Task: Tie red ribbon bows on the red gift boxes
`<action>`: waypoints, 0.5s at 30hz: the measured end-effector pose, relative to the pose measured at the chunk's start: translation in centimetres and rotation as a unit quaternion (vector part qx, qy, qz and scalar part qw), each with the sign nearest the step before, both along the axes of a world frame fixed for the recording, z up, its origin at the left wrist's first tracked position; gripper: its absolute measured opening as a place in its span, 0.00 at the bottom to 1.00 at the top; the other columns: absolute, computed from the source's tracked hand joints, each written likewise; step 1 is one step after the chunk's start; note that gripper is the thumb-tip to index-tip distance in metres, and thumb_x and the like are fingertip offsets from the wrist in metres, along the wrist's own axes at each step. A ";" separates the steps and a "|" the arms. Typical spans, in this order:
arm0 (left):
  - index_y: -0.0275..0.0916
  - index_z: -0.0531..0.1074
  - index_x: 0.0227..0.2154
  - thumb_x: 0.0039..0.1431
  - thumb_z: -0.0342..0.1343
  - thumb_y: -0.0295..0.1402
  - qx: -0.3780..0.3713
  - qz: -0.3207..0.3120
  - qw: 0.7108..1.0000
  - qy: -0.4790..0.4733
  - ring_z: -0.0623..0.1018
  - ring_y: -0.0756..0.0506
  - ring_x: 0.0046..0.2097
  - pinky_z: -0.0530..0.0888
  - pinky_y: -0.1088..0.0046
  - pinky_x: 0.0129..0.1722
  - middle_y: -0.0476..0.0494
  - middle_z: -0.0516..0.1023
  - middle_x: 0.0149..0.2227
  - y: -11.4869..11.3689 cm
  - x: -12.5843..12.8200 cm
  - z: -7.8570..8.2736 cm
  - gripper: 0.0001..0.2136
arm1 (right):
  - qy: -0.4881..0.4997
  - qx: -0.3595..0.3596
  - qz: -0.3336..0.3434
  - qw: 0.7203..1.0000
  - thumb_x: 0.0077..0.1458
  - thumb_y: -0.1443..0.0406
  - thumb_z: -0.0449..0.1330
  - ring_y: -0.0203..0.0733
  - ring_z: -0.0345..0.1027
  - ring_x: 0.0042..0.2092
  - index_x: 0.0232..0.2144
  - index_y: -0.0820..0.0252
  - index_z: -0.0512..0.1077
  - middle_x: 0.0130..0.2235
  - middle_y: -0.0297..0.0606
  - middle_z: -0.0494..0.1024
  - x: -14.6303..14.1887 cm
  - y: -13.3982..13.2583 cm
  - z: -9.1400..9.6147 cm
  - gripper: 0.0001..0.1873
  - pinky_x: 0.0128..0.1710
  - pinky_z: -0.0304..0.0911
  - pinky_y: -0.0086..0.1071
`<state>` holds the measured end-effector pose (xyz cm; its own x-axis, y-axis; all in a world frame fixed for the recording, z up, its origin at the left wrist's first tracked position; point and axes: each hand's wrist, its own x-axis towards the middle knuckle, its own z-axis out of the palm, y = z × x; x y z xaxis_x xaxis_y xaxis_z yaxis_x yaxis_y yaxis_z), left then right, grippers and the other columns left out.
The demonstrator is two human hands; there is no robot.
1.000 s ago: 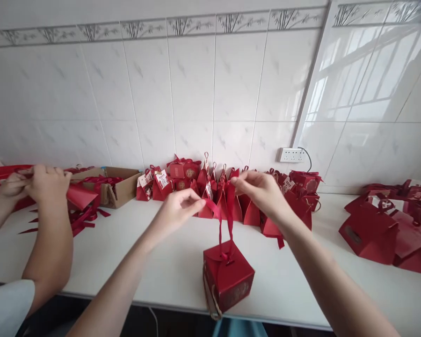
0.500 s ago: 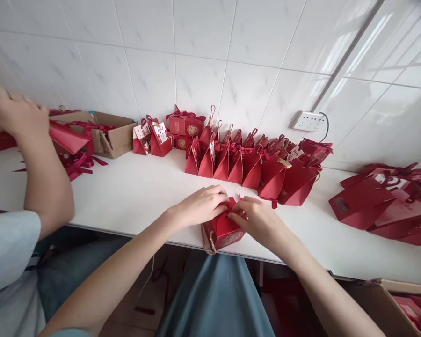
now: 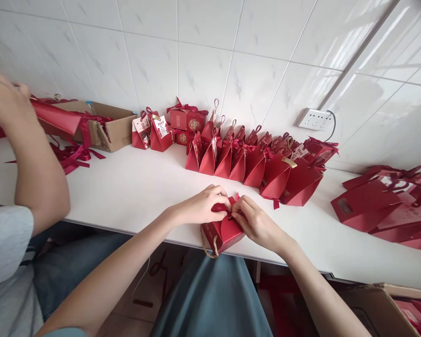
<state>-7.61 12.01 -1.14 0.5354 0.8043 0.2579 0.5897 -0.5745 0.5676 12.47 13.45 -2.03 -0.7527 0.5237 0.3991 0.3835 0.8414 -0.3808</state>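
A small red gift box (image 3: 223,231) with a rope handle (image 3: 209,248) sits at the front edge of the white counter (image 3: 133,187). My left hand (image 3: 203,206) and my right hand (image 3: 254,221) rest on top of the box. Both pinch the red ribbon (image 3: 220,207) at its lid, fingers curled and pressed together.
A row of finished red gift bags (image 3: 252,164) stands along the tiled wall. Flat red boxes (image 3: 386,206) lie at the right. At the left another person's arm (image 3: 35,164) holds red card by a cardboard box (image 3: 105,126) and loose ribbons (image 3: 73,157). A wall socket (image 3: 314,119) is behind.
My hands came down from holding the ribbon ends high above the box to pinching the ribbon on its lid. The camera tilted downward.
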 end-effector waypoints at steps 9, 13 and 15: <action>0.40 0.68 0.29 0.57 0.51 0.29 -0.053 0.014 0.998 -0.023 0.70 0.46 0.44 0.68 0.67 0.48 0.47 0.66 0.38 -0.3 0.6 -0.1 0.03 | 0.007 -0.006 -0.007 1.000 0.62 0.69 0.50 0.42 0.63 0.36 0.32 0.58 0.63 0.35 0.40 0.67 0.8 -0.2 0.3 0.05 0.36 0.65 0.36; 0.40 0.66 0.30 0.59 0.49 0.30 -0.057 0.049 0.995 -0.063 0.71 0.47 0.42 0.69 0.68 0.46 0.48 0.65 0.38 -1.2 0.8 -0.4 0.04 | 0.006 -0.026 -0.029 0.999 0.59 0.67 0.56 0.42 0.65 0.37 0.33 0.58 0.66 0.36 0.40 0.68 0.5 -0.4 0.9 0.02 0.37 0.65 0.36; 0.40 0.66 0.30 0.61 0.48 0.31 -0.049 0.052 0.996 -0.053 0.70 0.47 0.42 0.69 0.68 0.47 0.47 0.65 0.38 -1.5 0.6 -0.3 0.04 | 0.021 -0.015 -0.021 0.999 0.60 0.68 0.55 0.42 0.64 0.36 0.32 0.58 0.66 0.35 0.40 0.68 0.2 -0.4 0.8 0.03 0.37 0.65 0.36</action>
